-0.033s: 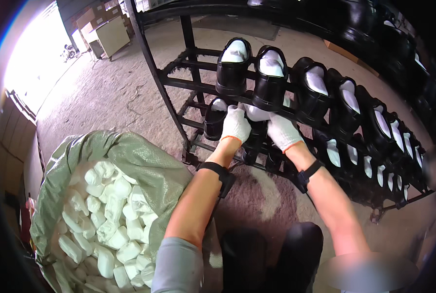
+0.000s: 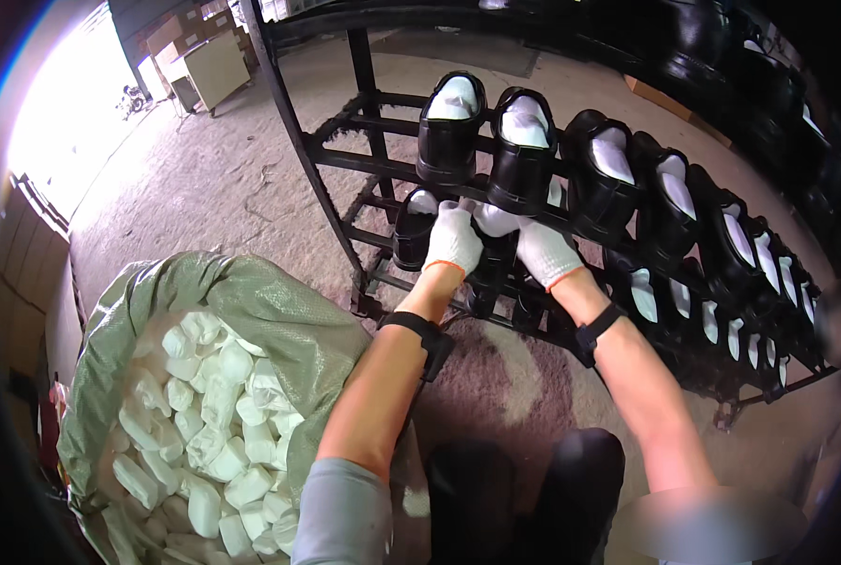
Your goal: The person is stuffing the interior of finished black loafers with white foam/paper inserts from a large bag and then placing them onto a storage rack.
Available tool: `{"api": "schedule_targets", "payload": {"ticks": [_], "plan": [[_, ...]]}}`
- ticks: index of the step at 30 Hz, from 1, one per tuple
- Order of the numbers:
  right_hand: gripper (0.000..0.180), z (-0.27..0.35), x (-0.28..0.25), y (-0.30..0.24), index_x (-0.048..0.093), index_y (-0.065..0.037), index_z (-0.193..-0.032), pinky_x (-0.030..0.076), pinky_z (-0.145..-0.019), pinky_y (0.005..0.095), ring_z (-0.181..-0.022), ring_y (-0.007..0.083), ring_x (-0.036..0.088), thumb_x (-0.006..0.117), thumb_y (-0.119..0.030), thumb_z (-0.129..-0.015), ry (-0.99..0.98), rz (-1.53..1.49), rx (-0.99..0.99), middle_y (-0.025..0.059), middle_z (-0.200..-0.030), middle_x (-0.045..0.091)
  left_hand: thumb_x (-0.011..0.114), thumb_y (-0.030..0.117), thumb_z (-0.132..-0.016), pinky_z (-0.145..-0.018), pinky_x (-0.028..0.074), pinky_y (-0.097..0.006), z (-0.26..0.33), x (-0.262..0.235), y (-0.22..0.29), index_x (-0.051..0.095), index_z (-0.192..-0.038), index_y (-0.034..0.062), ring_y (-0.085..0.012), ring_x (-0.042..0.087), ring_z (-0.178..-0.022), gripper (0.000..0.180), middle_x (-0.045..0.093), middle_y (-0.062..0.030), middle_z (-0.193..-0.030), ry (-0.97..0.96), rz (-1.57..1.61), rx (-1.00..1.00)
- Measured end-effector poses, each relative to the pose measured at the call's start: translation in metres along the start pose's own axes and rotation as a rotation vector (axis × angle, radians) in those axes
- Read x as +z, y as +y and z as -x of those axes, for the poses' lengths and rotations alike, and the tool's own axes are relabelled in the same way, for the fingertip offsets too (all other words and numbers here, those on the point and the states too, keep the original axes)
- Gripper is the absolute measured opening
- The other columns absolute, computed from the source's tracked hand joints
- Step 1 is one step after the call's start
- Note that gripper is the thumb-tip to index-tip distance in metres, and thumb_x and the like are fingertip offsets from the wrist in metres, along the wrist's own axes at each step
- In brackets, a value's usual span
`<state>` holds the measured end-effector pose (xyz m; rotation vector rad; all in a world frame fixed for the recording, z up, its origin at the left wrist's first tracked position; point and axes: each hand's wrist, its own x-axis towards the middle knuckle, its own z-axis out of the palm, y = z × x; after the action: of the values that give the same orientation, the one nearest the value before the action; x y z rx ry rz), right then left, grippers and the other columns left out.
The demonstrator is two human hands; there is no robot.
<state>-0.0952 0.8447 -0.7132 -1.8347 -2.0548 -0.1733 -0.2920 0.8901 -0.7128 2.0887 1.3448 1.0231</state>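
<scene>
Nothing has shifted: both gloved hands, left hand (image 2: pixel 452 237) and right hand (image 2: pixel 544 250), still grasp a white filler (image 2: pixel 496 220) at a lower-rack shoe (image 2: pixel 489 259); upper shoes (image 2: pixel 451 122) are stuffed, and the sack (image 2: pixel 279 311) at near left remains full.

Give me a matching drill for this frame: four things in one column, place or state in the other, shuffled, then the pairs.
Things:
1. left hand
2. right hand
3. green sack
4. top-row black shoes

Places or states:
A. lower left on the floor, open, full of white paper wads
B. white-gloved, on the shoe with white stuffing on the rack's lower shelf, on the side nearer the sack
C. lined up on the rack's upper bar, white stuffing inside
D. white-gloved, at the same lower-shelf shoe, on the side away from the sack

Pairs: 1-B, 2-D, 3-A, 4-C
</scene>
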Motion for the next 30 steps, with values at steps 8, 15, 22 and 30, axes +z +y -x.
{"api": "schedule_targets", "payload": {"ticks": [8,15,22,30], "plan": [[0.036,-0.018,-0.007,-0.008,0.073,-0.005,-0.136,0.059,-0.098,0.0492,-0.115,0.0435,0.074,0.058,-0.009,-0.104,-0.189,-0.781,-0.23,0.027,-0.126,0.076,0.068,0.011,-0.094,-0.095,0.061,-0.051,-0.051,-0.011,-0.029,0.081,-0.117,0.0067,-0.0451,0.074,-0.112,0.027,0.079,-0.0233,-0.117,-0.258,-0.41,0.196],[0.056,0.001,-0.031,-0.064,0.066,-0.002,-0.144,0.059,-0.099,0.051,-0.113,0.0485,0.073,0.077,-0.03,-0.097,-0.16,-0.393,0.227,0.0303,-0.121,0.075,0.066,0.01,-0.096,-0.088,0.063,-0.052,-0.071,0.015,-0.043,0.075,-0.122,0.005,-0.0459,0.075,-0.109,0.028,0.079,-0.0257,-0.115,-0.27,-0.419,0.328],[0.048,0.002,-0.001,-0.017,0.064,-0.009,-0.146,0.057,-0.1,0.0537,-0.116,0.0507,0.072,0.056,-0.033,-0.105,-0.127,-0.546,0.137,0.0327,-0.126,0.073,0.066,0.026,-0.099,-0.084,0.061,-0.052,-0.085,0.022,-0.057,0.083,-0.105,0.0059,-0.0425,0.079,-0.099,0.027,0.082,-0.0223,-0.102,-0.254,-0.426,0.347],[0.027,-0.021,0.044,-0.042,0.086,-0.004,-0.101,0.064,-0.089,0.0536,-0.101,0.043,0.08,0.062,-0.017,-0.1,-0.36,0.274,-0.133,0.0254,-0.105,0.081,0.063,0.044,-0.105,-0.09,0.062,-0.05,-0.064,-0.022,-0.015,0.077,-0.128,0.0056,-0.044,0.077,-0.108,0.046,0.08,-0.0238,-0.119,-0.532,-0.51,0.087]]}}
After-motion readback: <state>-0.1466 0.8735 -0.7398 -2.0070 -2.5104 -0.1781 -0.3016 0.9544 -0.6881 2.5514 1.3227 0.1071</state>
